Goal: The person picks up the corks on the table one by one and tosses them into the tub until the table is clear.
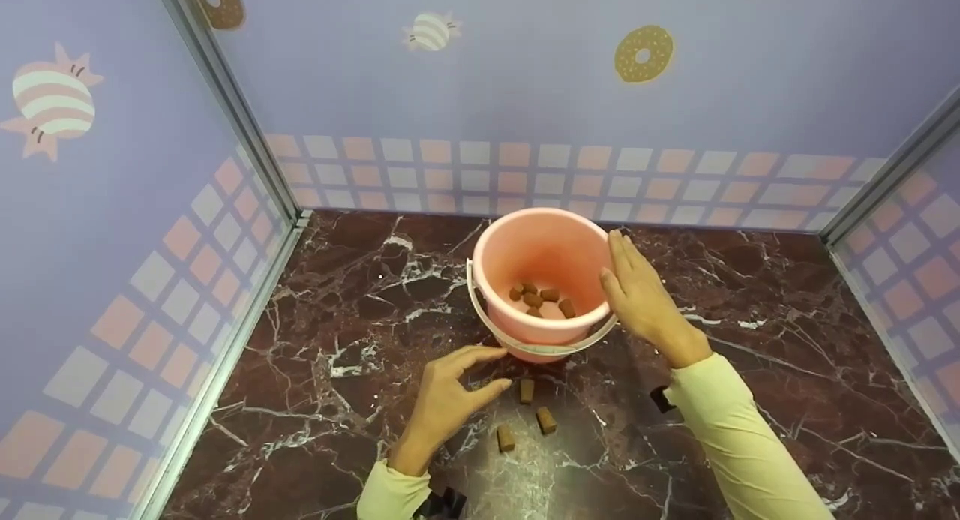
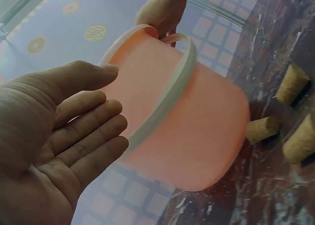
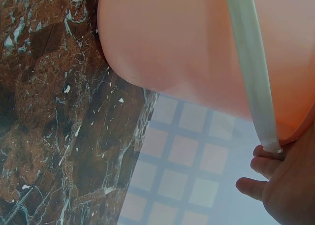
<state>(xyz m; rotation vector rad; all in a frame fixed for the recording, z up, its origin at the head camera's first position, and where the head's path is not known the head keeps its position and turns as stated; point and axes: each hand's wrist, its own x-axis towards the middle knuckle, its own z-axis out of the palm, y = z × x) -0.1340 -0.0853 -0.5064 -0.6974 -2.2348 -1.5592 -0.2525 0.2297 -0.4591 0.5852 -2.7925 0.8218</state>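
A pink bucket (image 1: 504, 250) stands on the dark marbled surface, its pale handle (image 1: 541, 349) hanging down across the front. Several corks lie on the bucket's floor, one cork (image 1: 567, 308) among them near the wall. Flat against the right side of the rim rests my right hand (image 1: 646, 299), fingers extended beside the handle's joint in the right wrist view. My left hand (image 1: 448, 400) is at the bucket's lower left front, thumb and fingers apart, holding nothing. Three more corks lie in front: an upper cork (image 1: 526, 391), a right cork (image 1: 546, 420) and a lower cork (image 1: 505, 438).
The marbled tabletop (image 1: 360, 445) is enclosed by a back wall (image 1: 517, 77) and side walls printed with sweets and checks. A metal edge strip (image 1: 217, 377) runs along the left side. Dark straps show near both wrists.
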